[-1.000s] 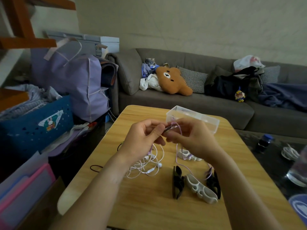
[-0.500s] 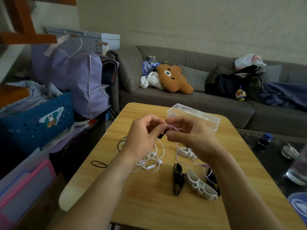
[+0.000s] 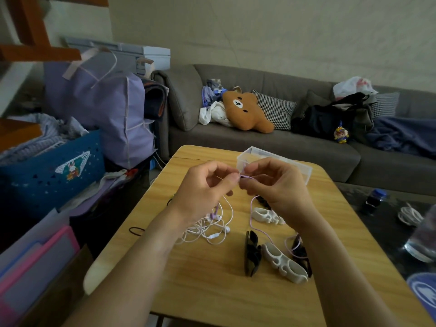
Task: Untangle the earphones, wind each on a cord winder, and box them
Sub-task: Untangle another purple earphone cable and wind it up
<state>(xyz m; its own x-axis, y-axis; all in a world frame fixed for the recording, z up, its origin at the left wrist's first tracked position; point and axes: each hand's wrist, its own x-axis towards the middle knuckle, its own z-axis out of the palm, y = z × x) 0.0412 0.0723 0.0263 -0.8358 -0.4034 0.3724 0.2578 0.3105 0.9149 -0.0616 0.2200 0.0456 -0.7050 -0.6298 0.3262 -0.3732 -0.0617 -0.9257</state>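
Both hands pinch one pink earphone cord above the table.

Left hand (image 3: 203, 187) and right hand (image 3: 278, 185) clamp the pink cord (image 3: 246, 176), its short span level between them, the rest trailing toward the table (image 3: 212, 291). Clear box (image 3: 304, 172) behind the hands; contents unclear.

Clear box (image 3: 304, 166) partly hidden behind right hand (image 3: 278, 185). Black cord winder (image 3: 300, 252) half covered by right forearm. Glass (image 3: 424, 237) blurred, cut off at right edge.

I am looking at a dim room: a grey sofa (image 3: 271, 140) is standing beyond the hands against a plain beige wall (image 3: 283, 31), a wooden desk (image 3: 212, 291) lying beneath them.
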